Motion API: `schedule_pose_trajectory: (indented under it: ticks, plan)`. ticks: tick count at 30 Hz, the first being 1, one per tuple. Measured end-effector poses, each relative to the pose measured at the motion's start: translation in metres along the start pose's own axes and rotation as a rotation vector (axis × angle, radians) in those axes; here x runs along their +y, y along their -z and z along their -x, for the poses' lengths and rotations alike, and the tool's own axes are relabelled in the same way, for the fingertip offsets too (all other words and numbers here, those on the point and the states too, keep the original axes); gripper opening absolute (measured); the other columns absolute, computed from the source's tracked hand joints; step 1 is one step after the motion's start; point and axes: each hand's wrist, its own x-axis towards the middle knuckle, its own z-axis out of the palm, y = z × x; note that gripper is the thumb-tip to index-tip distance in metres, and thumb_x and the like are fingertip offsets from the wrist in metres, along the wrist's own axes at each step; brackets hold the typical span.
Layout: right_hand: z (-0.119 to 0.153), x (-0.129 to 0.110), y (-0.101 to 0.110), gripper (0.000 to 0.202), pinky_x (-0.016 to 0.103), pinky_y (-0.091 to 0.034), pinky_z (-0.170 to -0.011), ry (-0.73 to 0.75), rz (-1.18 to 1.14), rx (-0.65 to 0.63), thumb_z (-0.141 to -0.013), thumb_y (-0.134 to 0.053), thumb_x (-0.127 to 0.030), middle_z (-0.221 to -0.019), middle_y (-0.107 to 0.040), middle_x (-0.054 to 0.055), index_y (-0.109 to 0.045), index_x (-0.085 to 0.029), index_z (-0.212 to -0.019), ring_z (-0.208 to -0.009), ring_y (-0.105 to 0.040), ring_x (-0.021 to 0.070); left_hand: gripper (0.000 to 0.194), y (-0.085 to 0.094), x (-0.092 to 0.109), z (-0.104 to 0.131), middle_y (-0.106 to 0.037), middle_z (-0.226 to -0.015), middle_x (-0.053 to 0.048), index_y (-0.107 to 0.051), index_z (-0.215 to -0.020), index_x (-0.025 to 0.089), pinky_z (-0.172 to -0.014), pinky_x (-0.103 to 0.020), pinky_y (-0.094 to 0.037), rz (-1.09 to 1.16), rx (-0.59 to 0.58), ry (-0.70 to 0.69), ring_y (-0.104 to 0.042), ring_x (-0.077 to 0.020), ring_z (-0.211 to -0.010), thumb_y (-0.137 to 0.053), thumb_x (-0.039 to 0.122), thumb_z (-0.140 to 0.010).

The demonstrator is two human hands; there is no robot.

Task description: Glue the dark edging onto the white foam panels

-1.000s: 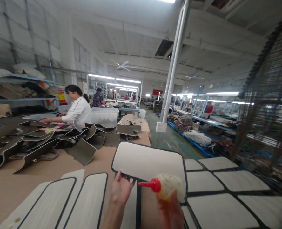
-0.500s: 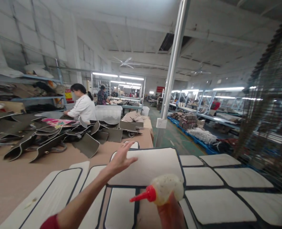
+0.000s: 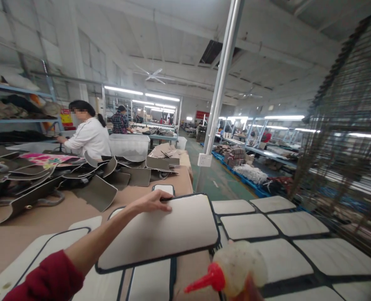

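At the centre of the frame, my left hand (image 3: 154,201) grips the dark-edged panel (image 3: 166,230) by its far rim — thumb on the pale face, fingers over the edge, likely to leave most of that face uncovered. At the lower right, my right hand (image 3: 250,288), partly cut off, curls round a squat bottle (image 3: 240,263), its tapered red nozzle (image 3: 206,282) pointing left, perhaps for ready use. The panel looks flat, smooth, round-cornered; the bottle — cloudy, speckled, probably squeezable. More pale panels (image 3: 282,261) lie in rows at right.

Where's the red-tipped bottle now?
In the head view, the bottle is low, right of centre, in the right hand, below and right of the large panel.
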Motion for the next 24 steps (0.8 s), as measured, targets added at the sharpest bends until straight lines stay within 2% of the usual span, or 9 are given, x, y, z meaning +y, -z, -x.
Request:
schedule_pose_trajectory:
  ticks: [2, 3, 4, 6, 8, 10, 17, 24]
  plan:
    - [-0.008, -0.033, -0.009, 0.056, 0.031, -0.062, -0.074, 0.222, 0.057, 0.088, -0.061, -0.086, -0.054, -0.107, -0.075, 0.0, -0.071, -0.039, -0.112, -0.09, -0.073, 0.0225, 0.038, 0.008, -0.002, 0.01, -0.063, -0.078, 0.002, -0.074, -0.093, 0.014, -0.066, -0.021, -0.035, -0.024, -0.036, -0.01, -0.053, -0.0163, -0.076, -0.075, 0.045, -0.07]
    - [-0.013, -0.051, -0.018, 0.059, 0.029, -0.06, -0.08, 0.316, 0.121, 0.122, -0.065, -0.084, -0.052, -0.117, -0.072, 0.001, -0.068, -0.036, -0.119, -0.1, -0.071, 0.0215, 0.037, 0.011, -0.002, 0.014, -0.064, -0.078, 0.003, -0.074, -0.094, 0.015, -0.066, -0.021, -0.035, -0.034, -0.063, -0.012, -0.053, -0.0159, -0.075, -0.075, 0.044, -0.071]
    - [-0.019, -0.068, -0.03, 0.063, 0.031, -0.059, -0.084, 0.39, 0.171, 0.148, -0.061, -0.086, -0.049, -0.12, -0.071, 0.002, -0.068, -0.033, -0.119, -0.104, -0.069, 0.0228, 0.036, 0.013, -0.002, 0.018, -0.065, -0.079, 0.003, -0.075, -0.095, 0.016, -0.066, -0.02, -0.035, -0.039, -0.093, -0.011, -0.053, -0.0157, -0.076, -0.075, 0.043, -0.072]
    - [-0.03, -0.095, -0.055, 0.074, 0.044, -0.052, -0.098, 0.498, 0.239, 0.14, -0.049, -0.091, -0.049, -0.114, -0.073, 0.004, -0.068, -0.032, -0.118, -0.104, -0.069, 0.0274, 0.036, 0.015, 0.002, 0.027, -0.067, -0.085, 0.003, -0.075, -0.101, 0.017, -0.067, -0.02, -0.036, -0.022, -0.159, 0.0, -0.054, -0.0156, -0.078, -0.076, 0.039, -0.073]
    - [-0.039, -0.112, -0.075, 0.077, 0.054, -0.041, -0.107, 0.563, 0.32, 0.09, -0.044, -0.093, -0.046, -0.105, -0.075, 0.006, -0.069, -0.031, -0.116, -0.097, -0.07, 0.0293, 0.039, 0.017, 0.008, 0.034, -0.069, -0.091, 0.002, -0.074, -0.108, 0.018, -0.07, -0.02, -0.038, 0.023, -0.216, 0.006, -0.056, -0.0162, -0.082, -0.076, 0.037, -0.074]
    - [-0.044, -0.119, -0.087, 0.074, 0.055, -0.038, -0.109, 0.591, 0.384, 0.032, -0.044, -0.094, -0.044, -0.096, -0.076, 0.006, -0.07, -0.03, -0.112, -0.087, -0.072, 0.0279, 0.041, 0.019, 0.014, 0.042, -0.071, -0.093, 0.002, -0.073, -0.112, 0.019, -0.07, -0.019, -0.039, 0.055, -0.252, -0.005, -0.057, -0.0161, -0.083, -0.076, 0.036, -0.074]
    - [-0.049, -0.12, -0.088, 0.059, 0.041, -0.056, -0.089, 0.589, 0.455, -0.102, -0.05, -0.093, -0.039, -0.089, -0.076, 0.003, -0.072, -0.029, -0.104, -0.076, -0.072, 0.0222, 0.04, 0.029, 0.022, 0.059, -0.071, -0.094, 0.002, -0.075, -0.111, 0.02, -0.071, -0.019, -0.041, 0.089, -0.272, -0.022, -0.057, -0.016, -0.084, -0.077, 0.036, -0.074]
    - [-0.041, -0.116, -0.092, 0.055, 0.049, -0.055, -0.09, 0.594, 0.469, -0.185, -0.055, -0.09, -0.038, -0.088, -0.076, 0.005, -0.071, -0.028, -0.105, -0.075, -0.072, 0.0249, 0.043, 0.033, 0.013, 0.063, -0.073, -0.096, 0.0, -0.075, -0.111, 0.019, -0.075, -0.022, -0.045, 0.13, -0.275, -0.012, -0.062, -0.0194, -0.087, -0.078, 0.04, -0.074]
